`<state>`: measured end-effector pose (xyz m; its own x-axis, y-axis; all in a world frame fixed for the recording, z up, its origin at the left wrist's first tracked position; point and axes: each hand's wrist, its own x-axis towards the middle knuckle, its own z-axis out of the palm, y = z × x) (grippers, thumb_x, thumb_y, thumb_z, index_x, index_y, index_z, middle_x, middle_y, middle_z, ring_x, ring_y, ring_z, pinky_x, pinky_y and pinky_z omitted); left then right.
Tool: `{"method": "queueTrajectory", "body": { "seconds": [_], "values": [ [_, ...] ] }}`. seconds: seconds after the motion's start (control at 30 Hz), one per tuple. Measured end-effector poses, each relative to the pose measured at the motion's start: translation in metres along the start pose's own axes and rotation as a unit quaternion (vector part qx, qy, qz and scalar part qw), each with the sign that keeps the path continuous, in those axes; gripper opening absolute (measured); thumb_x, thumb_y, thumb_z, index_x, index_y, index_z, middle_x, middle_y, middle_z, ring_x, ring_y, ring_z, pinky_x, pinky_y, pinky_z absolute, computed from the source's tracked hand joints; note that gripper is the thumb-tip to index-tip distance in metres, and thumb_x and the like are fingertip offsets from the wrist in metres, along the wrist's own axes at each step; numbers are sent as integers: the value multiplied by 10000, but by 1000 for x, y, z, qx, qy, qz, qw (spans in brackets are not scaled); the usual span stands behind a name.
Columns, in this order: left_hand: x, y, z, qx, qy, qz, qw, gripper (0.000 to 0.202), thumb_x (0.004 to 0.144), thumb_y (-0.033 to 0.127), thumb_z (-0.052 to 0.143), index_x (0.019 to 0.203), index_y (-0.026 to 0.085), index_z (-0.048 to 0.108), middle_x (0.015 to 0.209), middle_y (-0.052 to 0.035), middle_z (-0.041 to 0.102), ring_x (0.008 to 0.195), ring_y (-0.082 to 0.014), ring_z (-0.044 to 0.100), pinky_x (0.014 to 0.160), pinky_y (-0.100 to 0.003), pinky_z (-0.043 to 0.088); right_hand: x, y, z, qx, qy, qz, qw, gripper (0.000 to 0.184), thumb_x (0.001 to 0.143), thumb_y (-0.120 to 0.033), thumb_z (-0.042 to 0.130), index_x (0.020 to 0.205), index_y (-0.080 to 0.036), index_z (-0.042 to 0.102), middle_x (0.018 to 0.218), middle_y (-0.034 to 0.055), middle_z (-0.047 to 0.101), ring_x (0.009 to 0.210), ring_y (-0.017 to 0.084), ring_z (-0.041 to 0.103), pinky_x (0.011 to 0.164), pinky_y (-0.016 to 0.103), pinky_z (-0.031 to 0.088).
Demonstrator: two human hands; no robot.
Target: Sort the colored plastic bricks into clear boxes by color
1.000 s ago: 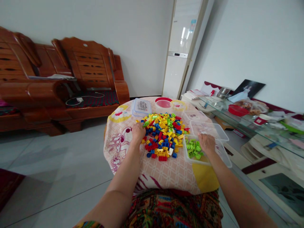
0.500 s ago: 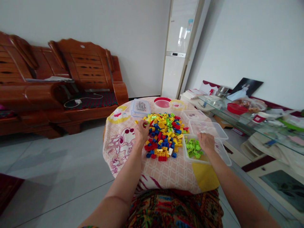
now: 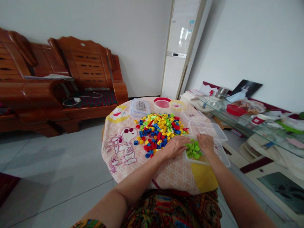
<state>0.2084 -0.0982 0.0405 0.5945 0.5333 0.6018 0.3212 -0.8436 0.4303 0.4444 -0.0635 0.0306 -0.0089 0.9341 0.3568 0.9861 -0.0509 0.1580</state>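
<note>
Crossing bricks point(image 3: 161, 124), left hand point(image 3: 175, 147) has reached the box point(image 3: 201, 162); can't tell if fingers point(image 3: 184, 141) pinch.

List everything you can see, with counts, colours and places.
Tablecloth: one, pinkish with prints, centre
Mixed bricks: uncountable, multicoloured, heaped on the tablecloth
Clear containers: at least three, colourless, tablecloth's right side
Green bricks: several, lime, inside the nearest container
Red-rimmed tub: one, red and pink, tablecloth's far side
Blue-rimmed box: one, clear and blue, tablecloth's far left
Wooden seats: at least two, brown, back left
Cable: one, white, on a seat
Tall cabinet: one, white, back centre
Glass shelf: one, clear, right
Bowl: one, red, on the shelf
Shelf clutter: uncountable, mixed colours, right
Left hand: one, bare, at the green bricks' container
Right hand: one, bare, at that container
</note>
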Motion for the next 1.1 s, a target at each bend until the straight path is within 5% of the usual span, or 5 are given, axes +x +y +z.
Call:
{"method": "queueTrajectory", "body": {
  "seconds": [0.13, 0.27, 0.47, 0.73, 1.1],
  "values": [
    [-10, -29, -27, 46, 119, -109, 986, 326, 937, 201, 550, 1243, 203, 663, 1230, -93, 712, 1161, -219, 642, 1038, -374, 501, 0, -1, -2, 6, 4, -3, 1000, 527, 1058, -319, 285, 907, -104, 743, 889, 180, 741, 845, 243, 657, 791, 351, 368],
    [-33, -67, -72, 134, 228, -305, 915, 317, 897, 171, 560, 1187, 162, 689, 1138, -96, 728, 1008, -201, 680, 961, -328, 529, 1, -1, -3, 1, -8, -4, 1000, 539, 1061, -319, 274, 922, -98, 746, 910, 187, 747, 869, 251, 668, 789, 355, 369],
    [-67, -95, -109, 225, 197, -532, 792, 343, 891, 198, 547, 1189, 174, 716, 1168, -127, 717, 1077, -269, 674, 956, -364, 517, 1, 0, -2, 4, -13, -3, 1000, 501, 1057, -312, 312, 939, -99, 750, 940, 177, 753, 877, 249, 672, 794, 355, 369],
    [-65, -91, -108, 253, 111, -546, 791, 350, 886, 148, 514, 1156, 189, 735, 1182, -120, 719, 1133, -266, 659, 965, -343, 516, 1, 1, 1, -1, 1, -8, 1000, 485, 1060, -311, 320, 920, -102, 734, 931, 166, 753, 867, 237, 660, 791, 344, 344],
    [-70, -90, -109, 204, 170, -552, 791, 187, 856, 197, 583, 1000, 208, 702, 1053, -77, 753, 989, -239, 683, 846, -321, 501, 2, 1, 0, 3, -7, -6, 1000, 518, 1051, -319, 290, 927, -100, 743, 932, 175, 751, 870, 249, 656, 795, 353, 355]
  ]
}}
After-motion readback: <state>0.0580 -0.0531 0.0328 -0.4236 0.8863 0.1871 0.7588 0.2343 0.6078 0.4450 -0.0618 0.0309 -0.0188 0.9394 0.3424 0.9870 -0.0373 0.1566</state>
